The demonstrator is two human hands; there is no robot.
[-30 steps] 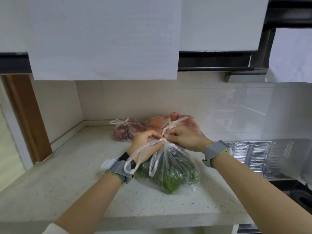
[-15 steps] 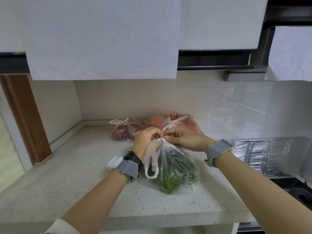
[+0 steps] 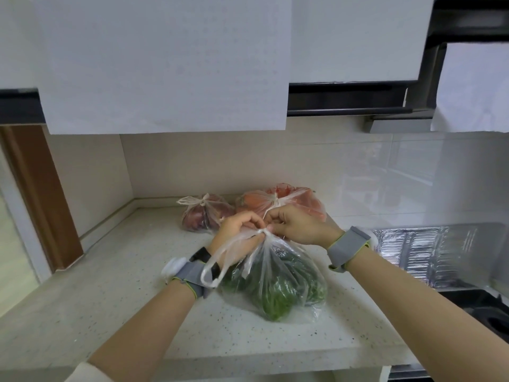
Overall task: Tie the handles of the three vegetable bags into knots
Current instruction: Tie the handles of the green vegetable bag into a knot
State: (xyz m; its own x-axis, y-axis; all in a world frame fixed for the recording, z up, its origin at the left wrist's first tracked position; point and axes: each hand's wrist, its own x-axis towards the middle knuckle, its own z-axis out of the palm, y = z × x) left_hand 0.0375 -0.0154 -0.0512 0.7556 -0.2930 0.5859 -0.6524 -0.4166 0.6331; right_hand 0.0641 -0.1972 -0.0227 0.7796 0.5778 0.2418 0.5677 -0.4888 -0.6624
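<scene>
A clear bag of green vegetables (image 3: 278, 285) rests on the pale countertop (image 3: 115, 293) in front of me. My left hand (image 3: 238, 226) and my right hand (image 3: 294, 223) both pinch its handles (image 3: 261, 232), which are crossed into a small twist at the bag's mouth. One handle loop (image 3: 213, 268) hangs down over my left wrist. Behind sit a knotted bag of purple-red vegetables (image 3: 203, 216) and a knotted bag of orange-red vegetables (image 3: 278, 201), partly hidden by my hands.
White wall cupboards (image 3: 165, 64) hang low overhead. A foil-covered stove surround (image 3: 429, 252) and a dark hob (image 3: 490, 310) lie to the right. A brown door frame (image 3: 35, 194) stands at the left. The counter's front edge runs just below my forearms.
My hands have drawn the green bag's handles tighter into a twist at its mouth. The left hand shifted slightly left, and the loose loop now drapes over my left wrist.
</scene>
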